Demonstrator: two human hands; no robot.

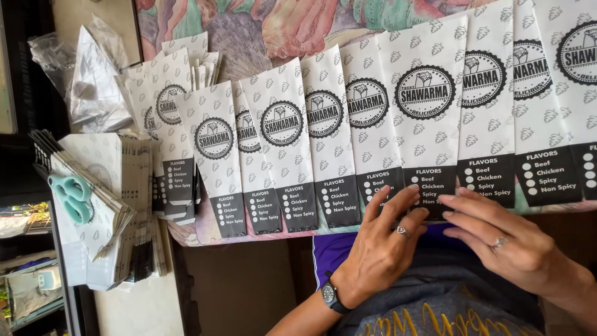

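A row of several white paper food bags (323, 134) with round black emblems and black bands at the near end lies overlapped across a patterned table (280, 25). My left hand (382, 239), with a ring and a wristwatch, rests its fingertips on the near end of one bag (429, 112) in the middle of the row. My right hand (504, 239), also ringed, lies flat beside it, its fingers touching the same black band. Neither hand grips anything.
A thick stack of the same bags (124, 205) stands on edge at the left, with teal-handled scissors (73, 196) lying on it. Clear plastic wrapping (87, 74) sits at the far left corner. A shelf with small items (31, 274) is below.
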